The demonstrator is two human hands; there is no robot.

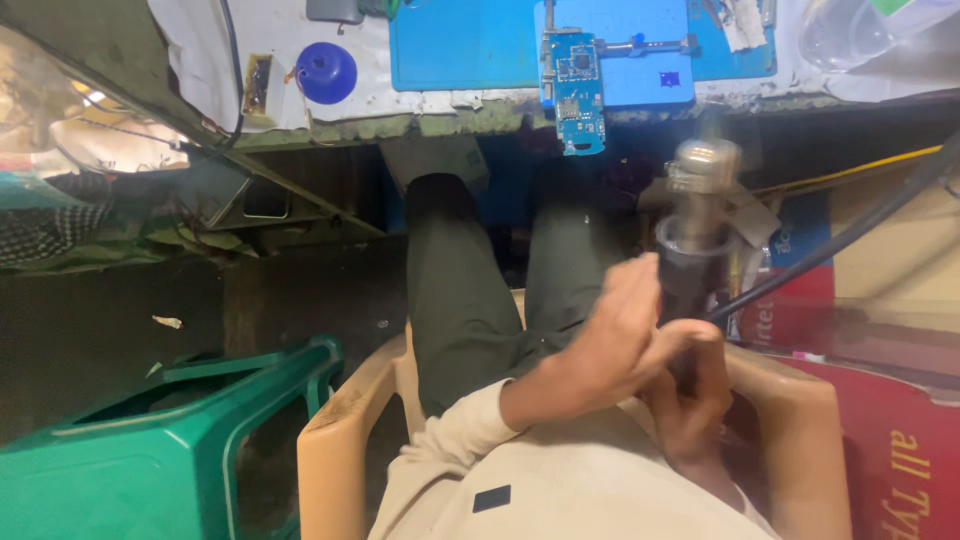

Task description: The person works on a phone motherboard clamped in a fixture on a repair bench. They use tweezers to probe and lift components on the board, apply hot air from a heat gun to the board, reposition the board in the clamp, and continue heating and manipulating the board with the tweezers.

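A hot-air tool with a metal nozzle point(702, 175) and a dark handle is held upright over my lap. My left hand point(610, 340) reaches in from a cream sleeve and wraps the handle's lower part. Just below it, my right hand point(692, 405) grips the same handle from underneath. A black cable point(835, 240) runs from the tool up to the right. A blue circuit board point(578, 92) sits clamped in a holder on a blue mat point(460, 45) at the table's edge, well above both hands.
I sit in a beige plastic chair point(335, 430), legs in dark trousers under the table. A green plastic stool point(150, 445) stands at lower left. Red cartons point(900, 440) are stacked at right. A blue round cap point(326, 72) and a clear container point(850, 30) lie on the table.
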